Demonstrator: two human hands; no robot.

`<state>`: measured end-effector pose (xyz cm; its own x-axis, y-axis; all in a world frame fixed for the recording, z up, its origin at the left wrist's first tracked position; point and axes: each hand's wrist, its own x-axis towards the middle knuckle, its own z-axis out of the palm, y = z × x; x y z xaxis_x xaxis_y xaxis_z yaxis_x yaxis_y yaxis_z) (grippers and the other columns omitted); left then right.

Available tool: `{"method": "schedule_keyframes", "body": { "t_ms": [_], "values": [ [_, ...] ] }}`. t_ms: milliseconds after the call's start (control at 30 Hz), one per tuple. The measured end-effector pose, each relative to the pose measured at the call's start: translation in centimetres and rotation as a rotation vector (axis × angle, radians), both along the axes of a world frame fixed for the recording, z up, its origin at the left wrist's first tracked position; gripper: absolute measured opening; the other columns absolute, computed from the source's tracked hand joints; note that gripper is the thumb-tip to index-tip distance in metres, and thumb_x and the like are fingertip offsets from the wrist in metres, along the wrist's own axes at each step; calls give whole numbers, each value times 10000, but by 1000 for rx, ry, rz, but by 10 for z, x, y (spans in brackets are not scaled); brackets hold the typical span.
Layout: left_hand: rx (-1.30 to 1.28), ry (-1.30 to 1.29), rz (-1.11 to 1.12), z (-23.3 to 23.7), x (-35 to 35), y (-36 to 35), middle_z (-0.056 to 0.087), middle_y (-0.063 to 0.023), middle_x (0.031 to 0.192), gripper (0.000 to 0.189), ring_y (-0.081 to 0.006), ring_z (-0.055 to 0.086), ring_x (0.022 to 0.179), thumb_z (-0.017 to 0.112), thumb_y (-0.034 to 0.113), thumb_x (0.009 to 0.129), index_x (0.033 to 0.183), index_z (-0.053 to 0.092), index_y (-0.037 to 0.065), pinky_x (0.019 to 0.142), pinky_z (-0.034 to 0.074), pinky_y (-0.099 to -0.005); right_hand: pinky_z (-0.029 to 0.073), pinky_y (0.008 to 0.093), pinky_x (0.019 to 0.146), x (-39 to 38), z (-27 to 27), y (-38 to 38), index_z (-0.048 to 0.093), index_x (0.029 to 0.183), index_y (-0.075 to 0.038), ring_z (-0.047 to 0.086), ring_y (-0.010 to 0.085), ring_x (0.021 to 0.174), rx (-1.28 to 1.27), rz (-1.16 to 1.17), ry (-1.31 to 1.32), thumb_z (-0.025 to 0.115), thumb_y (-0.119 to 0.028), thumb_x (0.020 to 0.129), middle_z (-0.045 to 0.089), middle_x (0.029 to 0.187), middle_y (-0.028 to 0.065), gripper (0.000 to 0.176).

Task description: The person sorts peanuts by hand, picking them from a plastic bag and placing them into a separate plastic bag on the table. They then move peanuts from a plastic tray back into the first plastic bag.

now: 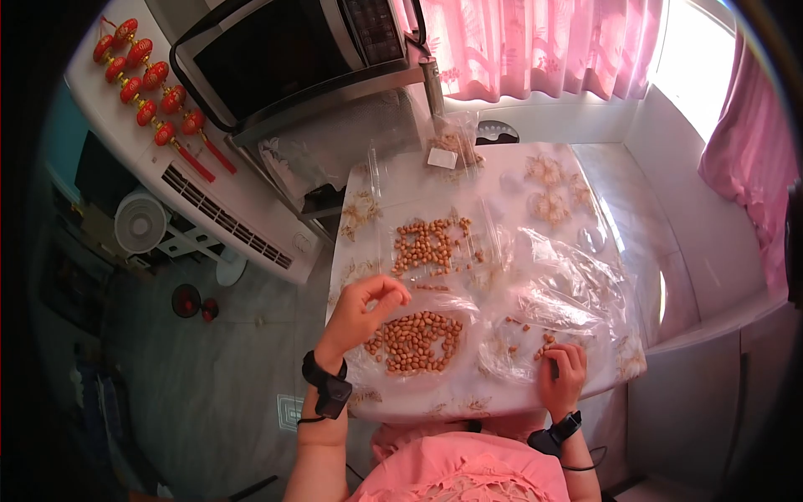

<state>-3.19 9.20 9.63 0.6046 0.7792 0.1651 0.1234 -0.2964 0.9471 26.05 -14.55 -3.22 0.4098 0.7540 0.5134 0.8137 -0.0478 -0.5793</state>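
My left hand (361, 311) hovers over the left edge of a pile of shelled peanuts (422, 339) on clear plastic. Its fingers are curled towards the thumb; anything between them is too small to make out. Behind that pile lies a second group of peanuts (425, 247), also on plastic, with a short row of nuts (432, 288) between the two. At the right, my right hand (563, 376) rests on a clear plastic bag (502, 360), fingers bent down at a few loose peanuts (545, 341). Its fingertips are partly hidden.
Crumpled clear plastic (556, 284) covers the right of the flowered tablecloth (368, 213). A bag of nuts with a white label (442, 157) stands at the far edge. A microwave (276, 63) on a metal rack is at the back left, and a stool (498, 131) sits behind the table.
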Motion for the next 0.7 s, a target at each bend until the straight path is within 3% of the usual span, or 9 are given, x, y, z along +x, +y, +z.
{"method": "schedule_keyframes", "body": {
  "t_ms": [67,100,133,200,367,433,467,533,700],
  "values": [
    [-82,271,-110,4,-12,-13,715,-33,940,199,-117,651,900,671,184,1047,1000,700,-8,819,529,-295,485,457,941,0,-1,0,663,918,-45,631,347,1015,4,3,-1,710,41,801,694,1004,108,152],
    [-164,388,-177,-2,-18,-17,730,-69,950,211,-151,681,863,688,200,1023,1006,703,-10,782,541,-317,485,458,942,0,-1,0,664,918,-45,631,347,1018,6,2,-6,710,43,800,694,1006,107,155],
    [-167,388,-176,-8,-19,-22,730,-69,950,211,-151,681,863,688,200,1023,1006,703,-10,782,541,-317,485,458,944,0,-1,0,664,919,-45,631,348,1020,9,1,-11,710,45,799,695,1008,107,157],
    [-17,602,-248,-21,-18,-36,740,-126,978,240,-225,712,847,694,222,996,1065,713,-7,792,554,-349,485,459,944,0,-2,-1,664,920,-45,632,348,1022,6,4,-12,710,46,798,695,1009,107,159],
    [94,521,-31,-72,-17,-55,738,-126,976,288,-228,713,854,674,196,995,1223,700,21,796,562,-344,503,448,909,-1,2,2,660,893,-39,642,344,991,21,0,-35,701,62,802,701,991,110,142],
    [65,495,75,-75,-15,-57,733,-166,1007,286,-323,719,909,642,179,980,1218,686,25,825,557,-412,502,448,907,-1,3,2,662,896,-40,641,345,992,23,-5,-30,703,59,801,700,993,111,143],
    [65,495,76,-78,-14,-58,733,-166,1007,286,-323,719,909,642,179,980,1218,686,25,825,557,-412,502,448,907,-1,2,1,662,896,-40,641,345,992,24,-4,-30,703,59,801,700,993,111,143],
    [123,523,135,-83,-11,-58,721,-114,986,308,-203,696,820,700,124,953,1246,698,27,763,558,-343,490,461,939,0,0,1,670,922,-49,635,347,1021,9,2,-16,710,49,793,699,1008,103,167],
    [300,521,235,-101,3,-52,731,-92,912,206,-195,692,763,735,99,914,1108,740,30,712,549,-331,492,458,935,0,-2,0,670,917,-50,637,343,1019,10,2,-17,708,45,795,700,1008,102,159]
  ]
}}
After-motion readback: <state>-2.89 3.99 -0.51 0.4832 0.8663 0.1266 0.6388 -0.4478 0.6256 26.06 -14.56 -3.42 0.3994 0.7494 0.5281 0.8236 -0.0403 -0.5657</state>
